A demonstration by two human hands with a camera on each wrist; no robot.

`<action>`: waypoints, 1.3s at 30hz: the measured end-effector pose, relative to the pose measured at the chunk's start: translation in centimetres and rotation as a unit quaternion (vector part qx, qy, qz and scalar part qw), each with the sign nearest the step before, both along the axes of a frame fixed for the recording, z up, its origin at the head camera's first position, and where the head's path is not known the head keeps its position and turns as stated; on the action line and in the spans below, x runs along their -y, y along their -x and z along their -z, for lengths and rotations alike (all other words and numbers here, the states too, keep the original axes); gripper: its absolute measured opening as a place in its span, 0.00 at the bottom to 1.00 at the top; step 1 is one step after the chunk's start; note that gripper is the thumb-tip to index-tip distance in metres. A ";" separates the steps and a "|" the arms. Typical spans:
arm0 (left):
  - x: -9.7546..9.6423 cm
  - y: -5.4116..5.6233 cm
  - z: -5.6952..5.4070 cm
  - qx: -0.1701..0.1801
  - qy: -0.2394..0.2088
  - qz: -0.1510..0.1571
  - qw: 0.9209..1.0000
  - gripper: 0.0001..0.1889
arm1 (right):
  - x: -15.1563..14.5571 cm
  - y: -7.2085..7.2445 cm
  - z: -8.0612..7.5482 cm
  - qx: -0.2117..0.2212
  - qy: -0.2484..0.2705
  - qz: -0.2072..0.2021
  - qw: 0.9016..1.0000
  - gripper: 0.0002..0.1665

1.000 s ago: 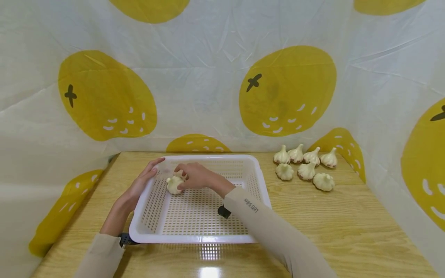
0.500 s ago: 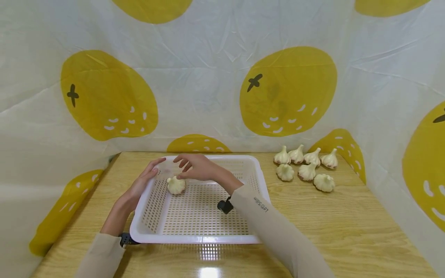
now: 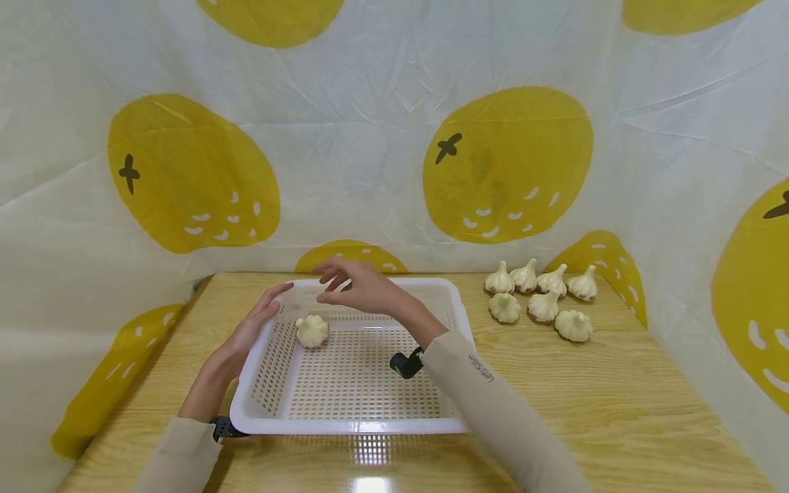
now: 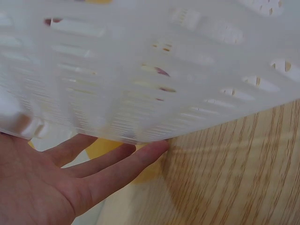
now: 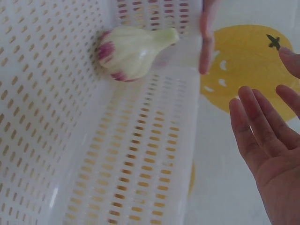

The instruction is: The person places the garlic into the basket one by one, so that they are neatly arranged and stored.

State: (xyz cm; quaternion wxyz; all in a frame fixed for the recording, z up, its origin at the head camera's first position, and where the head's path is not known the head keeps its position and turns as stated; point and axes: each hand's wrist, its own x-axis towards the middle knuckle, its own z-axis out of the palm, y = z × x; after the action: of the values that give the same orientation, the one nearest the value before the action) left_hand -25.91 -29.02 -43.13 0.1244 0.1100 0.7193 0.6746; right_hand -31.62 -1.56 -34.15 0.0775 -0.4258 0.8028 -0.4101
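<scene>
One garlic bulb [image 3: 312, 331] lies inside the white basket [image 3: 348, 426], near its left wall. The right hand [image 3: 368, 287] hangs by the far rim, its grip loosely spread, holding nothing. The left hand [image 3: 246, 330] touches the basket's left side with extended fingers [image 4: 124, 170]. Seven more bulbs [image 3: 544, 306] sit on the counter [image 3: 616, 390].

A pale yellow-brown wood-grain counter [image 3: 629, 404] carries a white, rectangular, perforated plastic basket [image 3: 354, 427] left of its middle, near the far edge. Toward the far right corner sit seven cream-coloured, rounded garlic bulbs [image 3: 544, 308]: four in a row along the far edge, three in front of them.
</scene>
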 end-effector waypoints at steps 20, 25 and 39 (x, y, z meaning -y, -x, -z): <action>0.8 -0.6 0.1 -0.002 0.002 -0.009 1.000 0.29 | -6.3 0.0 -2.0 0.000 0.067 0.043 0.997 0.27; 0.8 -0.5 0.1 -0.006 -0.006 -0.005 1.000 0.29 | -8.8 0.2 -2.0 -0.009 0.072 0.063 0.995 0.28; 0.3 0.0 0.3 -0.007 -0.010 0.002 1.000 0.29 | -18.0 -0.5 -1.2 -0.024 0.089 0.164 0.982 0.29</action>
State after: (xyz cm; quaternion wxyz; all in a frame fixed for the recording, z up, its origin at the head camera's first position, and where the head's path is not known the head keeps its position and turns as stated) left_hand -25.95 -29.28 -43.44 0.1196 0.1174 0.7129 0.6810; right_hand -31.07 16.45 -32.93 -0.0483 -0.3028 0.8237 -0.4769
